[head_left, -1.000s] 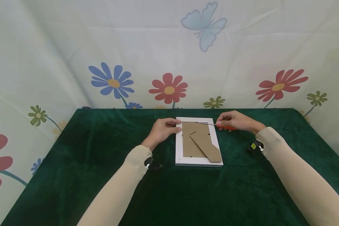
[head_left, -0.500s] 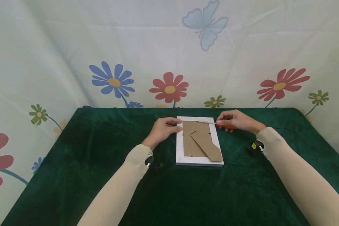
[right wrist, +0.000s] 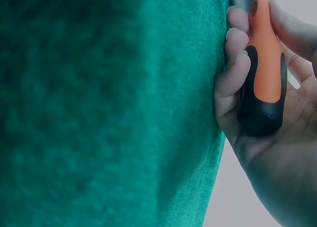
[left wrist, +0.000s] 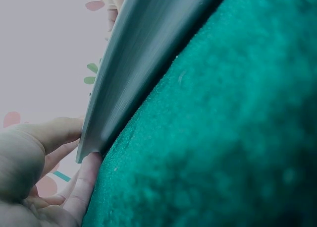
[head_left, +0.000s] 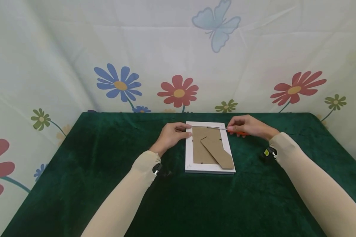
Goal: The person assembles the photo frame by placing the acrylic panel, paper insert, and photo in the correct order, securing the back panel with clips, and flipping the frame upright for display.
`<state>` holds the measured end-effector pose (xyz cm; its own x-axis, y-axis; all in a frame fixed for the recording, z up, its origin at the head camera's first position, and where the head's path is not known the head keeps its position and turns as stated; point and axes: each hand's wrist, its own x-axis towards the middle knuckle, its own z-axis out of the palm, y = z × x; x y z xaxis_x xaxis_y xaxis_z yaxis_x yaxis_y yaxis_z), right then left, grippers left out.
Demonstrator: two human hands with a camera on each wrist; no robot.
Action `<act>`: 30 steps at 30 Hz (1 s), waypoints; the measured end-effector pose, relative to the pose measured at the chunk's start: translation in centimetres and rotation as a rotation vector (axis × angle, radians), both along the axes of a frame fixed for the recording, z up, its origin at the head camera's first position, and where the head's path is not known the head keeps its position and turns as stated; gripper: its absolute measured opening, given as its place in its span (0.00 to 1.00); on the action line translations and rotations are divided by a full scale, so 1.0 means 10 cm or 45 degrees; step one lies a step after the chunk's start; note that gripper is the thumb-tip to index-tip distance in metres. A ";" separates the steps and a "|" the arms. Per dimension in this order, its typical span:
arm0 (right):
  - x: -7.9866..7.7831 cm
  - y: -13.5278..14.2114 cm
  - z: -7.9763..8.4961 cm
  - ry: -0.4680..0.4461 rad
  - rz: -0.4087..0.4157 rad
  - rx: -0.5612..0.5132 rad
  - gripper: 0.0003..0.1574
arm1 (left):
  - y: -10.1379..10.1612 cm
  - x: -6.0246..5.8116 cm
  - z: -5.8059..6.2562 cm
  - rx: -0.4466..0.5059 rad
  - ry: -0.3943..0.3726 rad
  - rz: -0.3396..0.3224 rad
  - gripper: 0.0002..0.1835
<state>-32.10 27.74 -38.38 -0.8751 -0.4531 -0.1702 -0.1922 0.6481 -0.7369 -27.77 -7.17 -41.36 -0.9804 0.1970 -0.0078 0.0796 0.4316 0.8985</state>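
A white picture frame [head_left: 189,154] lies face down, its brown backing board [head_left: 199,151] and slanted easel leg [head_left: 221,155] showing. My left hand [head_left: 171,135] holds the frame's left edge near the far corner; in the left wrist view the thumb [left wrist: 62,133] is at the back face and a finger [left wrist: 84,187] at the side. An orange-and-black screwdriver [right wrist: 267,73] is gripped in my right hand [head_left: 249,126] beyond the frame's right edge. Its thin metal shaft [head_left: 221,128] reaches across the frame's far border. The tip is at the backing's far edge; whether it touches a tab is too small to tell.
A dark green velvet cloth [head_left: 178,204] covers the table under the frame. Behind it hangs a pale curtain [head_left: 154,42] printed with flowers and a butterfly. Dark camera straps are on both wrists.
Both hands keep their holds and the frame stays in place. The screwdriver has barely moved; the head view has tilted very slightly.
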 end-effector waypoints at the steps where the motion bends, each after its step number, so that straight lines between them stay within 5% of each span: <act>1: 0.00 0.00 0.00 -0.003 0.001 0.001 0.17 | 0.00 0.00 0.00 0.002 0.001 -0.001 0.18; 30: -0.05 -0.04 0.15 -0.026 0.108 0.069 0.13 | 0.00 -0.01 -0.02 -0.005 0.025 -0.002 0.17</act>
